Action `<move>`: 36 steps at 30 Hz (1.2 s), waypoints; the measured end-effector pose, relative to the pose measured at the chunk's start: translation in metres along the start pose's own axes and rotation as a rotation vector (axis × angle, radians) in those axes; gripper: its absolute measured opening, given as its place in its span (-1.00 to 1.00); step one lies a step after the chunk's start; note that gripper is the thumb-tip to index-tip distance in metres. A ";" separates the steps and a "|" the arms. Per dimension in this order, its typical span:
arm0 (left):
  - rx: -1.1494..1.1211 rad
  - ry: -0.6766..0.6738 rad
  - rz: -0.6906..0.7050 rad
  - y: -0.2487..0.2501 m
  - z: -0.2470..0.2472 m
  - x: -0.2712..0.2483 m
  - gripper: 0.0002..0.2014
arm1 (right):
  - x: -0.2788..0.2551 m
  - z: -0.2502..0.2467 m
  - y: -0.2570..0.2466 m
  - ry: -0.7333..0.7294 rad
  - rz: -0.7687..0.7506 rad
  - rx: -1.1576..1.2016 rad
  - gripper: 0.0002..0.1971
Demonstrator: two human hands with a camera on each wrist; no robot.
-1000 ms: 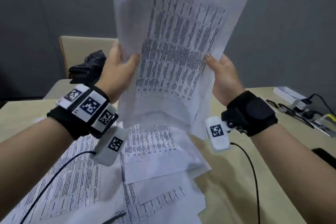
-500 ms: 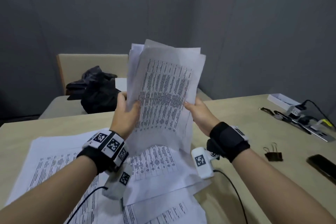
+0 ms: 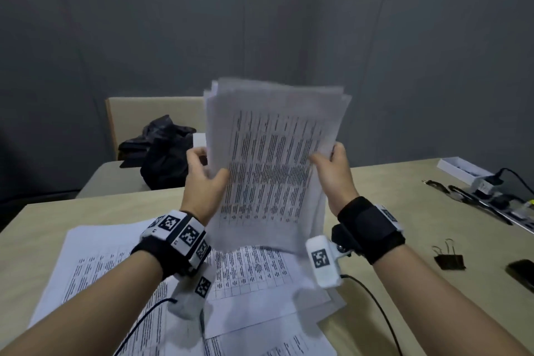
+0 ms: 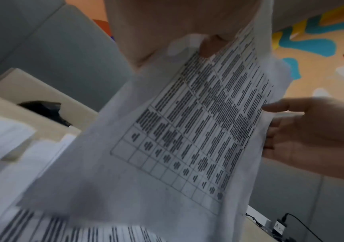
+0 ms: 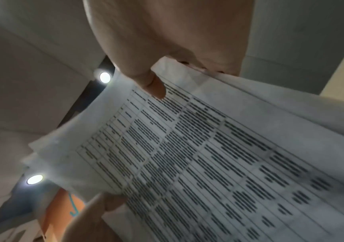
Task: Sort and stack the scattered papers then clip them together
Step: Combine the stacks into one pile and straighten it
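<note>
A stack of printed papers [image 3: 271,165] stands upright above the table, held between both hands. My left hand [image 3: 206,179] grips its left edge with the thumb on the front sheet. My right hand [image 3: 332,167] pinches the right edge, thumb in front. The left wrist view shows the papers [image 4: 198,131] with the left thumb [image 4: 210,47] on them and the right hand [image 4: 311,131] across. In the right wrist view the right thumb [image 5: 152,83] presses the printed sheet [image 5: 208,155]. More loose papers [image 3: 115,269] lie scattered on the table below. A black binder clip [image 3: 449,259] lies on the table at the right.
The beige table [image 3: 404,182] carries a black phone [image 3: 521,273], cables, pens and a white box [image 3: 462,170] at the right. A black bag [image 3: 161,153] sits on a seat behind the table. Grey partition panels [image 3: 144,52] stand behind.
The held stack has come down and moved away from the camera, from high in front of the view to just above the table. Its sheets look more evenly aligned.
</note>
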State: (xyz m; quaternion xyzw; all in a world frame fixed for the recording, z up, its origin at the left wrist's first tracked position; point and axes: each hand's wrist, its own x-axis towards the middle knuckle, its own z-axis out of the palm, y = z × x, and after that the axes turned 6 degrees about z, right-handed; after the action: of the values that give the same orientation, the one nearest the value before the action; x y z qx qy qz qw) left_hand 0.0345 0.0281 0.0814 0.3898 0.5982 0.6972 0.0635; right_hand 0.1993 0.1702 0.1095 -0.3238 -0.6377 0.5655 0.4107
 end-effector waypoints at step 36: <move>0.735 -0.162 -0.570 -0.024 -0.170 -0.041 -0.93 | -0.045 0.136 0.080 -0.513 0.190 -0.418 -0.74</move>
State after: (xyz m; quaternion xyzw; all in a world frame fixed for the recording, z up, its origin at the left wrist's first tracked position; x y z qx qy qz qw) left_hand -0.0517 -0.1211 0.0443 0.2598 0.8817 0.3612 0.1567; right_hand 0.0945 0.0814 0.0200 -0.3058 -0.7894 0.5214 0.1072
